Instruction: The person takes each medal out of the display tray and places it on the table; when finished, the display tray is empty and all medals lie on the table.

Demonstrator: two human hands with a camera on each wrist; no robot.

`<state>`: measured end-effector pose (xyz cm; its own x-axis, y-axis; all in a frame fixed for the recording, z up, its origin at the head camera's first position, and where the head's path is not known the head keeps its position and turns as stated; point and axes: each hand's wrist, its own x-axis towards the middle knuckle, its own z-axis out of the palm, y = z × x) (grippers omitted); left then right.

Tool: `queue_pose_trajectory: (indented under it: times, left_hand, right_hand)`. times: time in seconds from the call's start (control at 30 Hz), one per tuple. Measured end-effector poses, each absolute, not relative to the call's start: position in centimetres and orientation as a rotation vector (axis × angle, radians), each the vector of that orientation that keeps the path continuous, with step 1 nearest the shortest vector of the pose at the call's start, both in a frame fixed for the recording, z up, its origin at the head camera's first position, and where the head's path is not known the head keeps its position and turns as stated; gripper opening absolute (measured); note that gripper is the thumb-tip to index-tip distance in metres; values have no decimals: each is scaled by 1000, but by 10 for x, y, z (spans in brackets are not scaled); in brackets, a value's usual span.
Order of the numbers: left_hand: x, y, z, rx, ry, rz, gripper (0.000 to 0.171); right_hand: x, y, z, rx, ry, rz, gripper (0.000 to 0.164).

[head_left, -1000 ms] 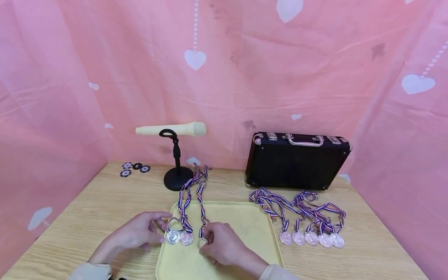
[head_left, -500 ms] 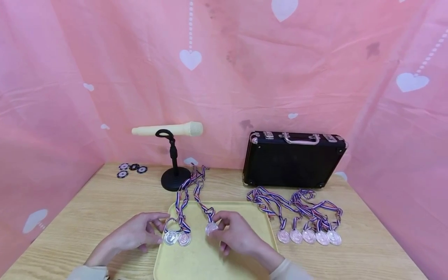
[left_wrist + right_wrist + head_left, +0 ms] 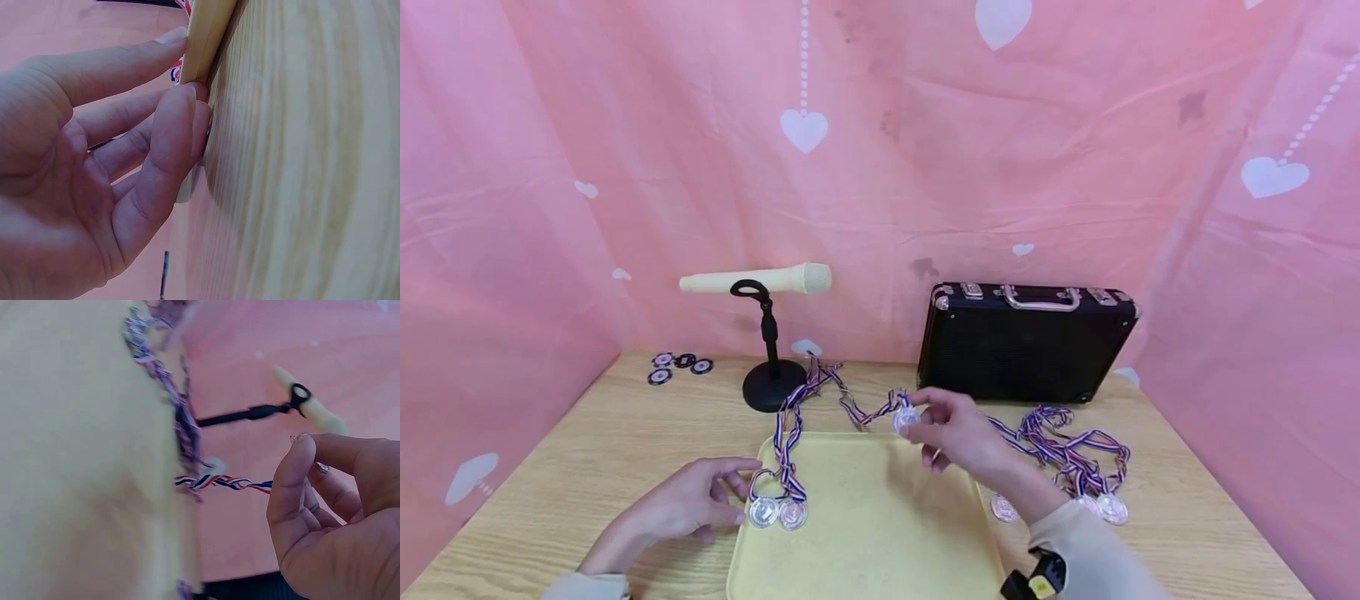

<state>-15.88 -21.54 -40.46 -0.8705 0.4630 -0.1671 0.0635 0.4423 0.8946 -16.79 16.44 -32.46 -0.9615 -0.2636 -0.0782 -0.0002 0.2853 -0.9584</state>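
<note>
My right hand [image 3: 966, 437] pinches a silver medal [image 3: 906, 419] between thumb and fingers, raised above the back edge of the yellow tray [image 3: 865, 533]. Its striped ribbon [image 3: 231, 482] trails left towards the microphone stand; in the right wrist view the fingers mostly hide the disc. Beside the tray's left edge is my left hand [image 3: 681, 504], its fingers loosely bent. Index finger and thumb touch the tray's side [image 3: 203, 44] in the left wrist view. Two more medals [image 3: 778, 513] lie on the tray's left part, their ribbons [image 3: 786, 450] running over the back rim.
A cream microphone [image 3: 760, 279] rests on a black stand [image 3: 773, 383], with several poker chips [image 3: 683, 361] to its left. At the back right stands a black briefcase [image 3: 1030, 350]. More medals [image 3: 1112, 508] with tangled ribbons [image 3: 1067, 446] lie right of the tray, partly behind my right arm.
My right hand has lifted the medal off the tray and carried it right and towards the back, drawing its ribbon along. The left hand has stayed at the tray's edge.
</note>
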Motion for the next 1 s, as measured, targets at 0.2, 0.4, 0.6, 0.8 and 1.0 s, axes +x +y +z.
queue_pose_trajectory:
  times: [0.2, 0.4, 0.6, 0.8, 1.0]
  left_hand:
    - [-158, -214, -405, 480, 2308, 1407, 72]
    - [-158, -214, -405, 474, 2308, 1406, 72]
    - [-159, -214, -404, 460, 2311, 1400, 72]
    - [-159, -214, -405, 461, 2323, 1393, 72]
    - [-160, -215, -405, 463, 2327, 1386, 72]
  right_hand:
    - [-175, 187, -289, -295, 2386, -1780, 47]
    - [-172, 208, -252, -271, 2476, -1780, 50]
    - [-158, 231, -217, -334, 2445, -1951, 38]
    - [-145, 272, -197, -518, 2169, -2304, 32]
    - [-131, 316, -191, -538, 2068, -2457, 35]
